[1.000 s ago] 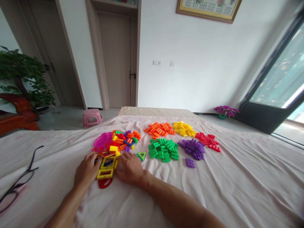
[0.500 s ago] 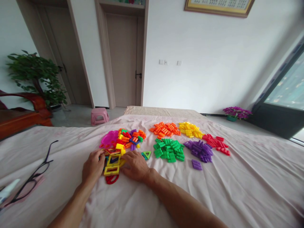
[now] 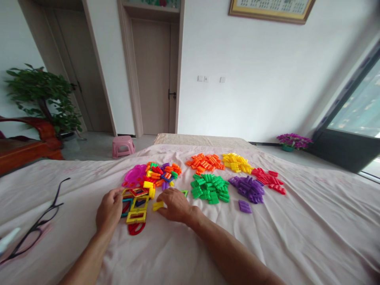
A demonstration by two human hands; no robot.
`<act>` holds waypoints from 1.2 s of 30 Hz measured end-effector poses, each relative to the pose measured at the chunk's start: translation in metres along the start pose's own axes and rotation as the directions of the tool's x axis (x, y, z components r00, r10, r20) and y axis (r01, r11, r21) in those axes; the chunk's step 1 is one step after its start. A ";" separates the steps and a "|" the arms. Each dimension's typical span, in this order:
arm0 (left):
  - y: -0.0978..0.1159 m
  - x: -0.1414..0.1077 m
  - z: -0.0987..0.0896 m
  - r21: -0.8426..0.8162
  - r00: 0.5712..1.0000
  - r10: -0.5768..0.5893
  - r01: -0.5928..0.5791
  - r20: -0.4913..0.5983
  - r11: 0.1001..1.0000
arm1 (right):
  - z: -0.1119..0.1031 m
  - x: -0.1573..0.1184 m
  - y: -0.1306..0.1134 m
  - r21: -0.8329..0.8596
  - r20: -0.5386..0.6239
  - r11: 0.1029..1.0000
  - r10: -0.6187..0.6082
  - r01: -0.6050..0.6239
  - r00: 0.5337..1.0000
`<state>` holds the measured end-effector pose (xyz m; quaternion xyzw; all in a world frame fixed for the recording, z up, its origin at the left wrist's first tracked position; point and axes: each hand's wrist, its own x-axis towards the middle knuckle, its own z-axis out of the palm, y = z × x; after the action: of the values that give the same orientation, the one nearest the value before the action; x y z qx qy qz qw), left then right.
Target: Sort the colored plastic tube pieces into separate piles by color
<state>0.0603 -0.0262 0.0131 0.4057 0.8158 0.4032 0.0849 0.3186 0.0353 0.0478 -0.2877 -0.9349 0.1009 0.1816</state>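
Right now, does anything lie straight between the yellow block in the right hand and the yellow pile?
Yes: the green pile stands in line; nearer, a green tile lies just past the right hand.

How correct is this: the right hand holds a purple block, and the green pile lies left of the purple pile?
The colour is wrong: the head view shows the right hand holding a yellow block. The green pile does lie left of the purple pile.

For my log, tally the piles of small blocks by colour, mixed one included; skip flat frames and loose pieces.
Orange pile: 1
Yellow pile: 1
Green pile: 1
Purple pile: 1
Red pile: 1
Mixed pile: 1
Total: 6
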 end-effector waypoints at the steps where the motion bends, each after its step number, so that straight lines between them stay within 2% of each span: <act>1: -0.001 0.000 0.000 0.015 1.000 -0.005 0.005 0.011 1.000 | -0.008 0.000 0.004 0.023 -0.035 1.000 0.023 -0.022 0.999; 3: -0.005 0.003 0.002 0.059 0.999 -0.012 0.010 0.032 0.998 | -0.027 0.001 0.018 0.079 -0.134 0.991 0.118 -0.108 0.984; 5: -0.013 0.008 0.007 0.084 0.998 -0.009 0.004 0.056 0.996 | -0.048 -0.002 0.041 0.122 -0.213 0.967 0.246 -0.224 0.945; 9: -0.028 0.018 0.019 0.081 0.993 0.057 -0.066 0.101 0.995 | -0.089 -0.020 0.108 0.059 -0.299 0.891 0.446 -0.450 0.844; 12: -0.034 0.022 0.024 0.069 0.991 0.084 -0.091 0.103 0.993 | -0.118 -0.040 0.162 -0.007 -0.370 0.771 0.590 -0.637 0.718; 15: -0.035 0.022 0.025 0.083 0.991 0.081 -0.090 0.109 0.992 | -0.146 -0.059 0.201 -0.014 -0.479 0.626 0.681 -0.780 0.555; 17: -0.035 0.023 0.025 0.088 0.991 0.072 -0.082 0.109 0.993 | -0.158 -0.067 0.216 0.000 -0.518 0.574 0.700 -0.819 0.491; 18: -0.035 0.023 0.025 0.086 0.991 0.073 -0.082 0.108 0.993 | -0.161 -0.069 0.219 0.004 -0.525 0.567 0.702 -0.824 0.481; 20: -0.035 0.022 0.026 0.079 0.992 0.080 -0.088 0.100 0.993 | -0.158 -0.068 0.217 0.007 -0.519 0.579 0.699 -0.815 0.492; 22: -0.032 0.021 0.025 0.080 0.992 0.082 -0.090 0.092 0.993 | -0.145 -0.060 0.204 0.015 -0.482 0.636 0.680 -0.772 0.552; 24: -0.028 0.019 0.023 0.083 0.993 0.081 -0.088 0.092 0.993 | -0.125 -0.047 0.181 0.028 -0.418 0.739 0.620 -0.673 0.664; 27: -0.020 0.014 0.020 0.080 0.991 0.097 -0.105 0.089 0.991 | -0.093 -0.028 0.132 0.040 -0.291 0.891 0.443 -0.452 0.848; 29: -0.016 0.011 0.018 0.078 0.990 0.114 -0.120 0.080 0.990 | -0.075 -0.018 0.099 0.021 -0.195 0.942 0.331 -0.334 0.923; 30: -0.015 0.011 0.018 0.079 0.990 0.123 -0.129 0.076 0.988 | -0.066 -0.014 0.084 -0.003 -0.149 0.956 0.290 -0.294 0.945; 32: -0.015 0.010 0.019 0.087 0.988 0.140 -0.146 0.072 0.985 | -0.050 -0.004 0.061 -0.075 -0.076 0.958 0.272 -0.278 0.959; 36: -0.020 0.011 0.021 0.099 0.985 0.153 -0.161 0.079 0.982 | -0.021 0.017 0.043 -0.221 -0.024 0.900 0.380 -0.375 0.925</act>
<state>0.0510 -0.0126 -0.0128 0.4868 0.7978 0.3504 0.0604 0.3354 0.0814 0.0594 -0.4808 -0.8685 0.0321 0.1160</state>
